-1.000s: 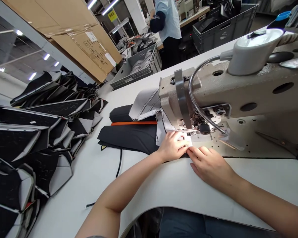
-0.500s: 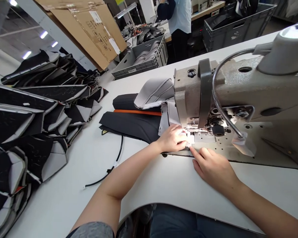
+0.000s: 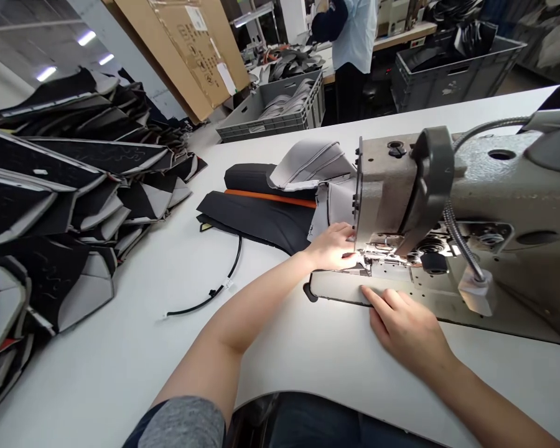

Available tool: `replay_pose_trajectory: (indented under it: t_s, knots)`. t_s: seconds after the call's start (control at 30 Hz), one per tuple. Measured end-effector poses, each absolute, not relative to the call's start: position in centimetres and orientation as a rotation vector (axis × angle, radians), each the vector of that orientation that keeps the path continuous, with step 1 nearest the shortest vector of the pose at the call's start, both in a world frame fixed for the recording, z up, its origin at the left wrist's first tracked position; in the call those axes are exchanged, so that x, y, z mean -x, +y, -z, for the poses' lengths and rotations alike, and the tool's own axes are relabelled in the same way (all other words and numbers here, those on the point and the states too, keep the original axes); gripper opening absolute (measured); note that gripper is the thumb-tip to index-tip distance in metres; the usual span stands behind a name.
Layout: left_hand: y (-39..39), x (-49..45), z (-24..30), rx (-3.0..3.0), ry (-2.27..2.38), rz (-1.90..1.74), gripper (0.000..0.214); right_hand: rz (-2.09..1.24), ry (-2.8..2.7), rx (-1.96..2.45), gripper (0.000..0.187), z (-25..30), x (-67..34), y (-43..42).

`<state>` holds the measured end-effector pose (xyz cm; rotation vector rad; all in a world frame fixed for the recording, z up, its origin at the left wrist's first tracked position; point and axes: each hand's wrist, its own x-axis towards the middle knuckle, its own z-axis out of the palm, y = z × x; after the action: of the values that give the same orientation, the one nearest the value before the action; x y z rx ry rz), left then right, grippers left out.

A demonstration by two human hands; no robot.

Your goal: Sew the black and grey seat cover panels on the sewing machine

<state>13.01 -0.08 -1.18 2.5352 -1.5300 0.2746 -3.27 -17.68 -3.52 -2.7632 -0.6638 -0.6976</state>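
Note:
A grey and black sewn fabric cover (image 3: 266, 214) with an orange strip lies left of the sewing machine (image 3: 392, 186), its pale grey part reaching in behind the machine head. My left hand (image 3: 332, 247) is closed on the cover's edge just left of the lit presser foot (image 3: 368, 258); its fingertips are partly hidden. My right hand (image 3: 404, 320) rests on the metal machine bed (image 3: 333, 286), index finger stretched out and the other fingers loosely bent. Nothing shows in it, and its fingertip is apart from the fabric.
A black cable (image 3: 236, 261) curves over the white table (image 3: 168, 354). Stacked black and grey fabric pieces (image 3: 84, 205) fill the left side. Behind stand a cardboard box (image 3: 200, 56), grey crates (image 3: 317, 102) and a person in a light blue top (image 3: 354, 37). A lamp on a flexible neck (image 3: 476, 289) hangs by the needle area.
The right fingertip has come off the fabric edge at the presser foot and now touches the bare bed. My left hand stays at the cover's edge. The camera view has shifted.

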Motion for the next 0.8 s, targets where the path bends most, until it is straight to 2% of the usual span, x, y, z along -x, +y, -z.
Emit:
replay_pose_trajectory:
  t_s: [0.23, 0.33, 0.5, 0.63, 0.73, 0.8]
  knots:
    - [0.1, -11.9, 1.8, -2.511, -1.462, -0.336, 0.022, 0.718, -0.690, 2.737, 0.031, 3.3, 3.3, -17.8]
    - [2.6, -11.0, 1.9, -2.542, -1.390, -0.395, 0.025, 0.682, -0.694, 2.730, 0.031, 3.3, 3.4, -17.9]
    - [11.7, -11.0, 1.0, -2.724, -1.421, -0.380, 0.069, 0.613, -0.679, 2.722, 0.031, 3.8, 3.5, -18.2]
    - [14.8, -12.3, -0.6, -3.117, -1.082, -0.145, 0.064, 0.631, -0.656, 2.711, 0.031, 4.1, 3.6, -18.2]
    - [12.3, -13.1, -1.3, -3.339, -0.688, 0.086, 0.062, 0.645, -0.642, 2.702, 0.032, 4.3, 3.6, -18.2]
    - [9.8, -13.3, -1.5, -3.399, -0.504, 0.104, 0.055, 0.644, -0.645, 2.691, 0.033, 4.3, 3.6, -18.2]
